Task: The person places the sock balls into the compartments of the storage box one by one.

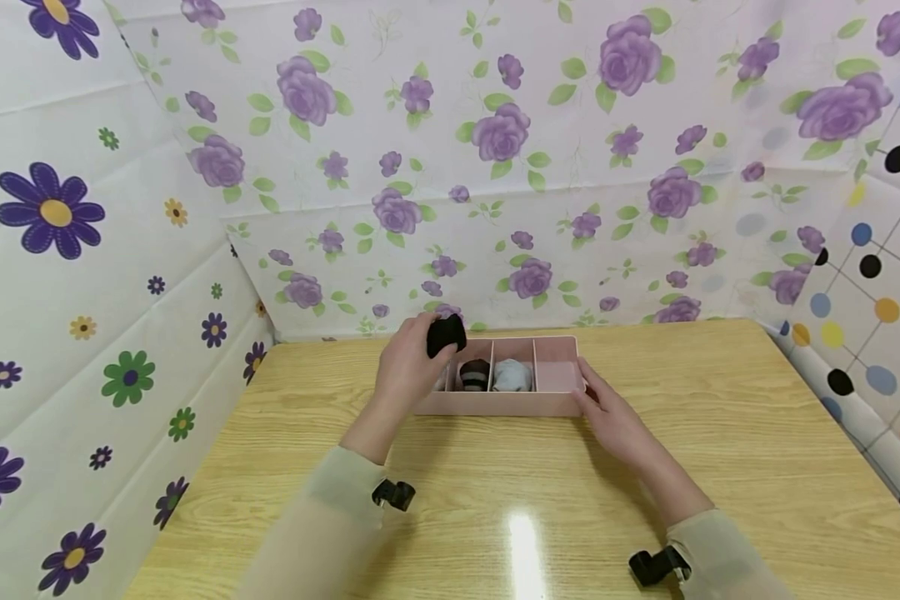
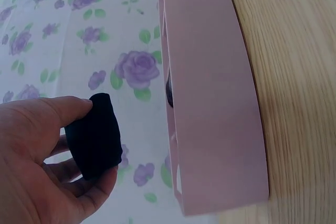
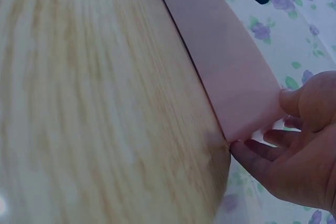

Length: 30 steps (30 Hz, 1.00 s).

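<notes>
- Nearest: two pale sleeves enter the head view from 6 o'clock, each wrist carrying a small black camera mount (image 1: 393,493).
- Wooden table (image 1: 720,467), light grain, with a bright glare patch close to the near edge between the forearms.
- Right hand (image 1: 615,417), at about 4 o'clock of the pink organiser box (image 1: 495,403): fingers lie fairly straight along the box's right end. In the right wrist view the thumb rests on the near wall at the corner and the fingertips (image 3: 252,150) touch the end wall. It steadies the box and holds nothing else.
- Left hand (image 1: 408,367), at about 9 o'clock of the box, raised over its left end. Thumb and curled fingers pinch a black rolled sock (image 1: 446,335); the left wrist view shows this roll (image 2: 95,136) clamped between thumb above and fingers below, clear of the box wall (image 2: 215,103).
- The black rolled sock sits in the air above the leftmost compartment, not inside it.
- The box is long, low and pink, with four compartments in a row, its long side facing the person. The leftmost is mostly hidden behind the left hand; contents cannot be told.
- Second compartment: a dark rolled sock (image 1: 475,375). Third: a pale grey-blue rolled sock (image 1: 512,375). Fourth, at the right end: shows only its pink floor.
- Farthest: purple rose-patterned sheeting (image 1: 495,167) behind the table at 12 o'clock; a daisy-print sheet (image 1: 60,250) at 9 o'clock; a dotted print (image 1: 870,292) at 3 o'clock.
</notes>
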{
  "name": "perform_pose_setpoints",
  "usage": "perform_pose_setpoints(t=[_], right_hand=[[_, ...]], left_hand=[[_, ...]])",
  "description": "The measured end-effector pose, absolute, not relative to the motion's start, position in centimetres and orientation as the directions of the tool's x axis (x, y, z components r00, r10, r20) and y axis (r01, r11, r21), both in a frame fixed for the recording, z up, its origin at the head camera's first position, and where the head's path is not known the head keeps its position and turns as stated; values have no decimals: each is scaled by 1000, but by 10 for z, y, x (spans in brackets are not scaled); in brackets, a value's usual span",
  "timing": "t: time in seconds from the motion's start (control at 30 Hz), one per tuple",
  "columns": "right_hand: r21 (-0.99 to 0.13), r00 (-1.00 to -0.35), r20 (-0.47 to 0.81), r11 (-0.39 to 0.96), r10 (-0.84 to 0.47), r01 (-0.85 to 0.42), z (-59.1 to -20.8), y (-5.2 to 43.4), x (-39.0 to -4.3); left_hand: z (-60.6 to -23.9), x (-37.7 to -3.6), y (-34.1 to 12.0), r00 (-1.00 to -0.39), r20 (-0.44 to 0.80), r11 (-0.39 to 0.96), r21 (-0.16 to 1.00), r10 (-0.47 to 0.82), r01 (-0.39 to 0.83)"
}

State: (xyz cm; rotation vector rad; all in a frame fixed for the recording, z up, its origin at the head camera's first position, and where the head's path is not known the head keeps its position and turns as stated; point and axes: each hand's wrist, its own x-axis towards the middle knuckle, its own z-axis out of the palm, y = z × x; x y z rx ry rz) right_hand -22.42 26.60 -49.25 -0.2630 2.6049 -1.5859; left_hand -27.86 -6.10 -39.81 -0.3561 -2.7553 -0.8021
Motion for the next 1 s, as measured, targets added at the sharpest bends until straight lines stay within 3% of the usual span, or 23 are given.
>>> perform_pose_setpoints(t=[1.0], right_hand=[[-891, -979, 20, 441, -205, -111, -495, 269, -225]], left_hand=[[-409, -285, 37, -931, 246, 804, 476, 269, 357]])
